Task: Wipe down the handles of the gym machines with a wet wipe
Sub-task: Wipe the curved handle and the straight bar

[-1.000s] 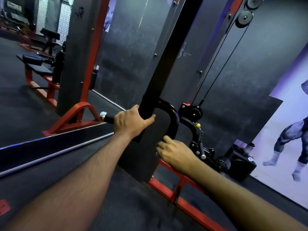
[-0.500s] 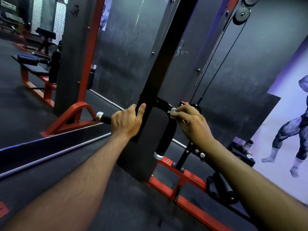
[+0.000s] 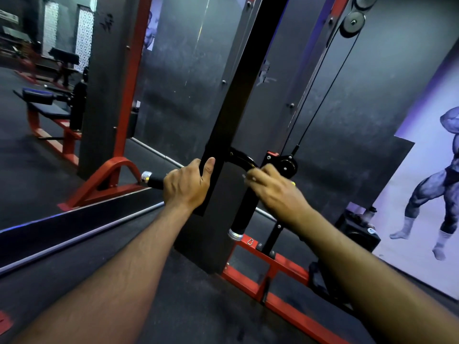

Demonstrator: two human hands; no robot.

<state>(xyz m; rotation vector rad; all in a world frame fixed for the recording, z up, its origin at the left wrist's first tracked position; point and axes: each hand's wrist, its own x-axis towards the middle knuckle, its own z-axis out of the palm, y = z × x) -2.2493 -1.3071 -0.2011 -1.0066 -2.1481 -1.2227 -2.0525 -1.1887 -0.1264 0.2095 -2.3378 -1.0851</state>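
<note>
Both hands are on one curved black bar: left hand (image 3: 185, 186) grips its left handle (image 3: 155, 181), right hand (image 3: 274, 192) pinches a wet wipe (image 3: 247, 177) against the bend above the right handle (image 3: 244, 212). Two pulleys (image 3: 352, 22) hang above the right hand.

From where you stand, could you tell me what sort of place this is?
A gym, most likely: a cable machine with pulleys and a curved bar handle, a padded bench on red frames, and a bodybuilder mural.
</note>
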